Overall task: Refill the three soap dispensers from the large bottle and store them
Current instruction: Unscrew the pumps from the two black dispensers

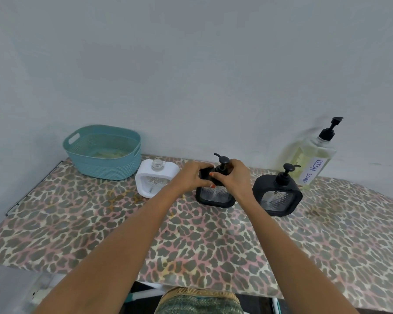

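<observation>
**A:** Entry. Pale wall point(191, 64) behind, table under a leopard-print cover point(213, 241). Hands?

**B:** Both are on the middle black dispenser point(214, 197), which stands upright on the cover. The left hand point(191, 175) grips its upper left shoulder, fingers curled over the top edge. The right hand point(236, 177) is wrapped round the neck of its pump point(222, 160), fingers clenched at the collar. The pump head shows above the knuckles.

**A:** Collar seated or loose?

**B:** Cannot tell; the fingers cover it.

**A:** Neighbours?

**B:** Just left of the left fingers stands a white dispenser point(154, 180) with no pump and an open neck. Further left again, a teal basket point(102, 152) sits by the wall. Right of the right fingers, near but apart, is a second black dispenser point(277, 196) with its pump on. Beyond that, farthest from the fingers, the large bottle point(309, 159) stands at the wall. It is labelled DISH SOAP, holds pale yellow liquid and has its pump on.
</observation>
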Demonstrator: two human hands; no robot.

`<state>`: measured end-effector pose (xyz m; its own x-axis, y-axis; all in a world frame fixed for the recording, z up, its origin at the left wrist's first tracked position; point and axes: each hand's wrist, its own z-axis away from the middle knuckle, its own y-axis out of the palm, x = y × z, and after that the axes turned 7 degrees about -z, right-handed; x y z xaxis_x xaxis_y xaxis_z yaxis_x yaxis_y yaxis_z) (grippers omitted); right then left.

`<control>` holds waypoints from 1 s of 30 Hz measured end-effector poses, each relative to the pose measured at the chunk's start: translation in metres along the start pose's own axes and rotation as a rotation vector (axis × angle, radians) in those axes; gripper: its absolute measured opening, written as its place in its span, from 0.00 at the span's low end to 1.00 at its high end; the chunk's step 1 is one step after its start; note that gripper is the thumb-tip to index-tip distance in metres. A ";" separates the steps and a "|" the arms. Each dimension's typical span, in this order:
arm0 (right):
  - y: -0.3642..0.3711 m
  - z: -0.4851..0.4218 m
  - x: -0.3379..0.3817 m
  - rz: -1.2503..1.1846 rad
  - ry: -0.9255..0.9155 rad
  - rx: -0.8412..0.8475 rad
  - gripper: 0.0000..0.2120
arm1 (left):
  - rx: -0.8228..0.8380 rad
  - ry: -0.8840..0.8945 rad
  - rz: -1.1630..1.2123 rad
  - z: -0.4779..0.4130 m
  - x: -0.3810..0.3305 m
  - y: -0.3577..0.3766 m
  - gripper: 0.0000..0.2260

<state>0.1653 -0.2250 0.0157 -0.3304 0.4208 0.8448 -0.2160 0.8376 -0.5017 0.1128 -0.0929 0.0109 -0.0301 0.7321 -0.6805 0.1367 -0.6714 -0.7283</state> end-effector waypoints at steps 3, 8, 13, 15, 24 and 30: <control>-0.003 -0.001 0.000 0.000 0.001 0.034 0.17 | -0.002 0.002 0.015 0.001 0.000 0.000 0.26; -0.015 -0.007 -0.001 -0.100 0.075 0.180 0.16 | -0.015 0.010 -0.002 0.001 0.000 -0.001 0.27; -0.007 0.002 -0.006 -0.134 0.060 0.136 0.21 | -0.017 0.006 -0.006 0.000 0.002 0.001 0.27; 0.000 0.004 -0.008 -0.071 0.018 0.004 0.23 | -0.023 0.015 0.001 0.000 0.001 0.001 0.26; -0.004 0.009 -0.002 -0.118 0.069 0.016 0.13 | -0.019 0.012 -0.025 0.000 0.003 0.001 0.27; 0.009 0.014 -0.002 -0.108 0.061 0.003 0.23 | -0.020 0.026 -0.022 0.001 0.001 0.001 0.24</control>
<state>0.1515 -0.2233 0.0072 -0.2486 0.3488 0.9036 -0.2499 0.8783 -0.4077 0.1123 -0.0925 0.0093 -0.0072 0.7496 -0.6619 0.1557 -0.6530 -0.7412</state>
